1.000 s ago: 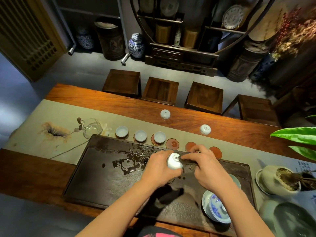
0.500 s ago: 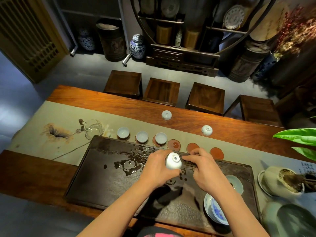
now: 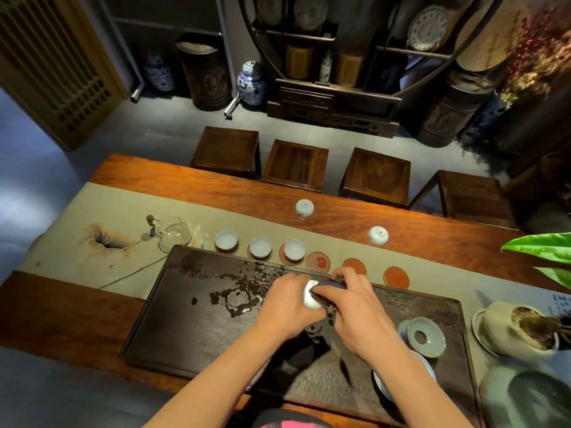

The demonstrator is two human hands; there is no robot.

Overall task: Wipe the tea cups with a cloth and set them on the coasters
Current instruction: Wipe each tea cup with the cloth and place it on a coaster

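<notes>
My left hand (image 3: 289, 307) holds a small white tea cup (image 3: 310, 295) on its side above the dark tea tray (image 3: 191, 329). My right hand (image 3: 360, 313) presses a dark cloth (image 3: 329, 285) against the cup. Three white cups (image 3: 226, 238) (image 3: 260, 246) (image 3: 294, 249) stand upright on coasters in a row behind the tray. To their right lie three bare red coasters (image 3: 318, 261) (image 3: 353, 265) (image 3: 396, 277). Two more white cups (image 3: 304, 207) (image 3: 378, 235) rest upside down on the wooden table farther back.
Water is pooled on the tray's left middle (image 3: 238, 299). A glass pitcher (image 3: 173, 233) stands left of the cup row. A ceramic strainer (image 3: 425, 336) and blue-white bowl (image 3: 401, 381) sit at the tray's right. A potted plant (image 3: 519, 330) stands beyond. Several stools (image 3: 295, 165) line the far side.
The cup has turned in my left hand from base-up to lying sideways. My right hand has moved the cloth over its top. The ceramic strainer at the right is now uncovered.
</notes>
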